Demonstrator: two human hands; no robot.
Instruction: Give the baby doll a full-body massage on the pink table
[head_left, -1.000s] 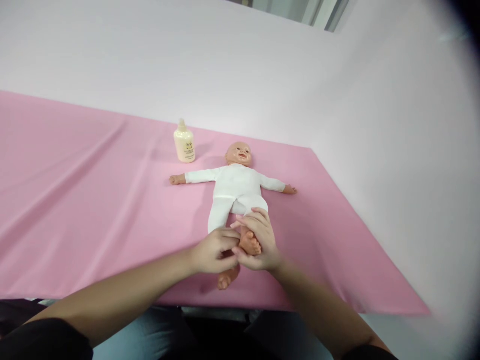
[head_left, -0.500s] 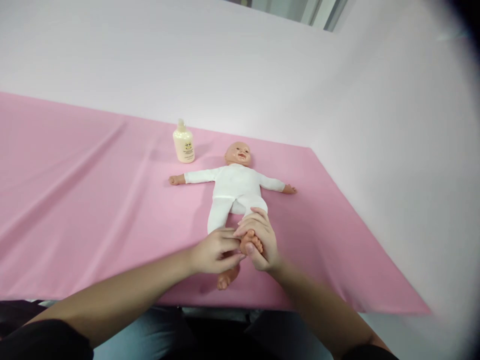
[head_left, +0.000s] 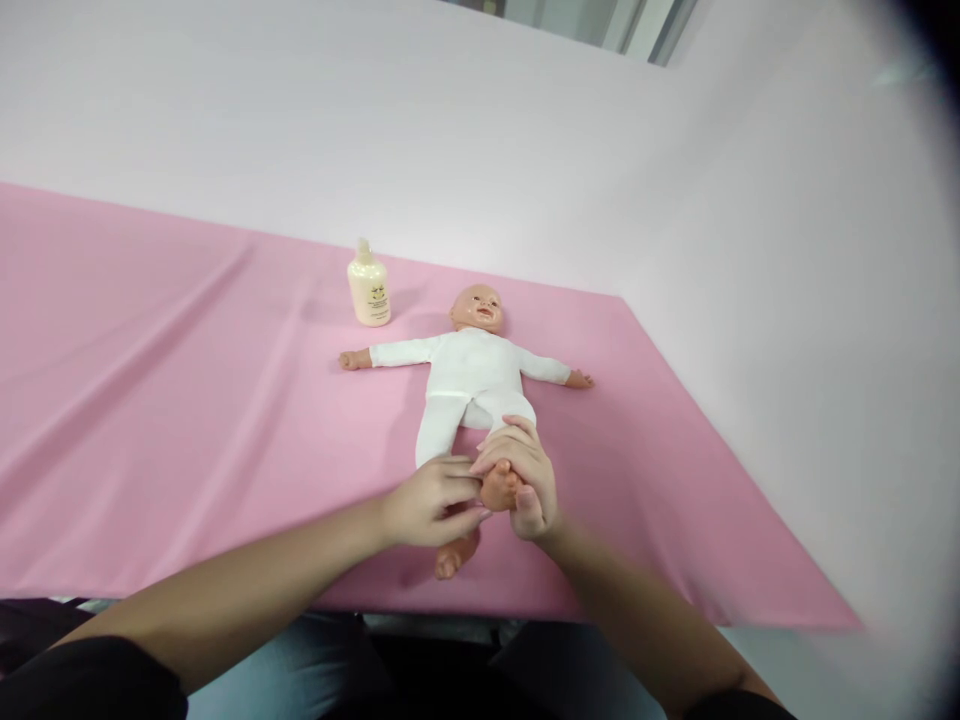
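A baby doll (head_left: 476, 365) in a white suit lies on its back on the table, head away from me and arms spread. My right hand (head_left: 525, 478) wraps round its raised foot (head_left: 498, 486) on the right side, the thumb over the toes and the fingers behind. From the left, my left hand (head_left: 439, 502) closes its fingers and thumb on the heel side of the same foot. Beneath my left hand, the doll's other foot (head_left: 454, 558) rests near the table's front edge.
A cream-coloured lotion bottle (head_left: 370, 292) with a pump top stands left of the doll's head. Pink cloth (head_left: 187, 400) with creases covers the table. White walls (head_left: 337, 120) rise behind and to the right.
My right thumb has shifted from the sole to the toes of the raised foot, covering them. My left hand and the rest of the doll stay nearly still.
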